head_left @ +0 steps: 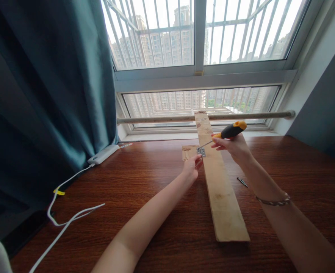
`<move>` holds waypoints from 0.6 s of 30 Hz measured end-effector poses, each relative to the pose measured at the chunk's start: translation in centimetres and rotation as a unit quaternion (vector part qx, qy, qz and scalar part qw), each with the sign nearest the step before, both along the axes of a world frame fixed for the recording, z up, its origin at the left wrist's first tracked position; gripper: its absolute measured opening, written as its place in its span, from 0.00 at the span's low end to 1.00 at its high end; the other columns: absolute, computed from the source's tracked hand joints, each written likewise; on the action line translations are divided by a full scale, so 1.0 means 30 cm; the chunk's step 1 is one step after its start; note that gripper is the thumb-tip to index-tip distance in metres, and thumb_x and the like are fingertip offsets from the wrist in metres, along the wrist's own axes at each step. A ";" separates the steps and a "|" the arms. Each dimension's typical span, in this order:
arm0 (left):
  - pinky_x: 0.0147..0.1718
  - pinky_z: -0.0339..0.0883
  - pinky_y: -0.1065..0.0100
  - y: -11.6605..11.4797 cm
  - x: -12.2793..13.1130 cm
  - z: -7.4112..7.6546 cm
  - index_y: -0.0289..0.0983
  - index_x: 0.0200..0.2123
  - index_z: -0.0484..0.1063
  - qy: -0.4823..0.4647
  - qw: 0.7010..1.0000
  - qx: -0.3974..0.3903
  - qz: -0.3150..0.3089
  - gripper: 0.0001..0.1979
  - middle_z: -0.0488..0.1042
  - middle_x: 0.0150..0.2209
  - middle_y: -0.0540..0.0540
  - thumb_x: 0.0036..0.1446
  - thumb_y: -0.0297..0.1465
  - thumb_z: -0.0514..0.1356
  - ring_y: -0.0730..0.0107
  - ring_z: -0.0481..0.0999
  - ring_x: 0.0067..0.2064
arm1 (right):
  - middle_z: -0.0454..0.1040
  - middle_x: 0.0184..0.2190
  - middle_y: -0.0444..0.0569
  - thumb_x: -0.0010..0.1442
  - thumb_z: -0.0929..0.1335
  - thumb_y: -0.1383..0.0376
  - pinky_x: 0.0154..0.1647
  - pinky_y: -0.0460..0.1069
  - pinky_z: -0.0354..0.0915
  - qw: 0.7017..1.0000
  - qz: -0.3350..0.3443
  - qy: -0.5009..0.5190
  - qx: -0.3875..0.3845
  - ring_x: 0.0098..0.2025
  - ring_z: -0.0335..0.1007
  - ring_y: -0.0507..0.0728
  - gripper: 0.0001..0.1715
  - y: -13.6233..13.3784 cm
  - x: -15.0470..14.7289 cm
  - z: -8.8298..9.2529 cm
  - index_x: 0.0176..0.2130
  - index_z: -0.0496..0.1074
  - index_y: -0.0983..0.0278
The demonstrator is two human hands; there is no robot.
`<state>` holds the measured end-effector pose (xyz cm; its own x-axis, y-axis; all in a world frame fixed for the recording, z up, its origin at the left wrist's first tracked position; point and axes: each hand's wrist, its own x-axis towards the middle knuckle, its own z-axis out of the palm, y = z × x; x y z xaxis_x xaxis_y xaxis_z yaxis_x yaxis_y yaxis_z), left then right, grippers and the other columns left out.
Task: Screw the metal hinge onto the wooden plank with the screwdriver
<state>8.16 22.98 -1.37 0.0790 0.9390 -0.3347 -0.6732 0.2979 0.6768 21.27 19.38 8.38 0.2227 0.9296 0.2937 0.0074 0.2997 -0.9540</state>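
A: Biggest first, w/ the hinge (pixel 201 152) as clock centre?

B: OK. Bench (pixel 173 227) carries the lot. Next, the long board (pixel 221 189), running from 12 to approx 5 o'clock. Far end passes the bench's edge and overlaps the rail (pixel 162 119) in view; prob. laid lengthwise so the hinge spot falls btwn both hands.

A: And at 9?

B: Short board (pixel 186 152), at the long one's left edge. Hinge spans the line btwn the two, so I'd judge the boards sit close b/c it has to bridge them.

A: Hands?

B: Right hand (pixel 234 149), approx 3 o'clock: grip closed round the screwdriver (pixel 232 130), whose handle's at 2 and tip's at the hinge. Held low and slanted, prob. so the fingers can guide the shaft from near the front of the handle.

A: Left?

B: Left hand (pixel 192 167), 7 o'clock: grip half curled, fingertips at the hinge's near edge. Can't tell from here if it's pinched or just pressed. Likely there to steady it, out of the driver's line.

A: Smallest?

B: Loose screws (pixel 242 182), 4 o'clock, on the bench right of the long board; handy to the right hand, I'd say.
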 end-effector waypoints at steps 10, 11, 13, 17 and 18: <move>0.28 0.65 0.74 -0.011 0.002 0.013 0.32 0.22 0.71 -0.008 1.000 -0.021 0.016 0.07 0.75 0.23 0.47 0.45 0.16 0.61 0.76 0.72 0.25 | 0.72 0.19 0.50 0.43 0.74 0.51 0.23 0.49 0.64 0.953 -0.241 -0.173 0.061 0.22 0.70 0.57 0.20 0.019 -0.056 -0.071 0.22 0.68 0.63; 0.28 0.65 0.74 -0.011 0.001 0.014 0.32 0.22 0.71 -0.007 1.000 -0.022 0.015 0.07 0.75 0.23 0.47 0.46 0.16 0.60 0.76 0.72 0.25 | 0.72 0.20 0.50 0.43 0.74 0.51 0.22 0.49 0.64 0.961 -0.226 -0.147 0.059 0.22 0.69 0.56 0.20 0.022 -0.057 -0.072 0.24 0.69 0.63; 0.28 0.65 0.74 -0.012 0.000 0.017 0.32 0.22 0.71 -0.003 1.000 -0.023 0.012 0.07 0.75 0.24 0.47 0.46 0.16 0.60 0.76 0.72 0.24 | 0.72 0.23 0.48 0.41 0.75 0.52 0.19 0.47 0.64 0.982 -0.168 -0.076 0.047 0.20 0.68 0.54 0.21 0.029 -0.051 -0.069 0.29 0.70 0.64; 0.29 0.66 0.73 -0.014 -0.002 0.019 0.31 0.23 0.71 0.001 1.000 -0.026 0.013 0.07 0.75 0.24 0.46 0.45 0.16 0.61 0.76 0.72 0.24 | 0.73 0.26 0.46 0.34 0.78 0.61 0.26 0.47 0.71 0.998 -0.001 0.060 -0.011 0.23 0.71 0.52 0.24 0.023 -0.014 -0.027 0.32 0.71 0.67; 0.29 0.66 0.73 -0.013 -0.003 0.018 0.32 0.23 0.71 0.001 1.000 -0.024 0.013 0.07 0.75 0.24 0.46 0.45 0.16 0.61 0.75 0.72 0.24 | 0.74 0.26 0.47 0.34 0.78 0.64 0.28 0.47 0.72 0.996 0.025 0.080 -0.026 0.25 0.72 0.52 0.22 0.018 -0.003 -0.013 0.31 0.71 0.67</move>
<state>8.07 22.59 -0.83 0.0537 0.9233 -0.3804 -0.6799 0.3128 0.6633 21.18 19.91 8.00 0.2161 0.9538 0.2088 -0.1587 0.2453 -0.9564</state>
